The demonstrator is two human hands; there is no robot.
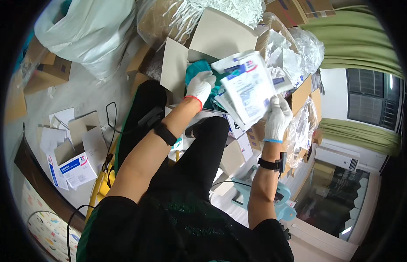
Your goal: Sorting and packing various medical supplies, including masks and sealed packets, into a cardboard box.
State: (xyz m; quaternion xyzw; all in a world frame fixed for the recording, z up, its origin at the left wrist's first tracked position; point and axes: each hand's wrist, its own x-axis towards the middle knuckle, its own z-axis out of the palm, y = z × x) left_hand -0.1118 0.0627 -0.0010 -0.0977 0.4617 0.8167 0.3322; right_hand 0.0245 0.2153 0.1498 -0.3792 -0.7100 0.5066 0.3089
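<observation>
Both my hands wear white knit gloves. My right hand (278,117) grips the lower edge of a stack of flat white printed packets (247,87), held up in front of me. My left hand (200,86) reaches past the stack's left side and rests on teal folded cloth (199,68) inside an open cardboard box (221,35). Its fingers are curled on the cloth; whether they pinch it is unclear. The box flaps stand open around both hands.
Large clear bags (87,30) of white material and shredded paper (221,8) lie beyond the box. Small white-and-blue cartons (74,168) and flattened cardboard sit on the floor at left. More cartons and plastic bags (299,135) crowd the right. A light-blue stool (282,205) is beneath my right arm.
</observation>
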